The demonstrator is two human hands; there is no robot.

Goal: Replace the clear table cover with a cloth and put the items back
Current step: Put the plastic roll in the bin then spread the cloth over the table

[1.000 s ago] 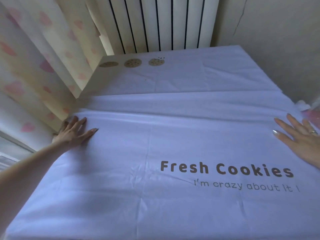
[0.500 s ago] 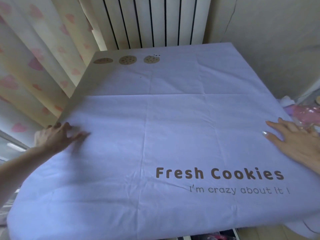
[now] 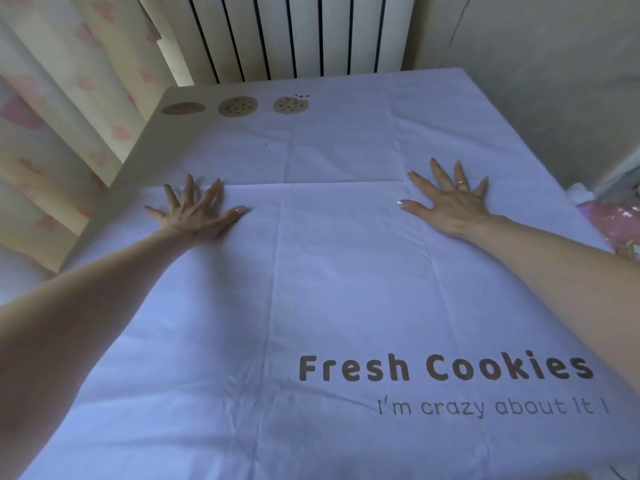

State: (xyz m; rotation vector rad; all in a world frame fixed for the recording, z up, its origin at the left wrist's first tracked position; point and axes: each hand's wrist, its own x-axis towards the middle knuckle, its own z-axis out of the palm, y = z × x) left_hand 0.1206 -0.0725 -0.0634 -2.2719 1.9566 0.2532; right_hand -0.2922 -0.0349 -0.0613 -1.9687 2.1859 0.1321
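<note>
Pressing flat on the cloth, left hand and right hand splay fingers, grasping nothing.

The tablecloth is matt woven cloth, smooth apart from its fold creases, and its brown print is flat and dull. The radiator has a smooth painted finish. The curtain is thin matt fabric. The pink item at the right edge seems to be glossy plastic.

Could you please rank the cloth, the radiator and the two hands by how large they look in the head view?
1. cloth
2. radiator, cut off by the top edge
3. left hand and right hand: they look alike, so unranked
</note>
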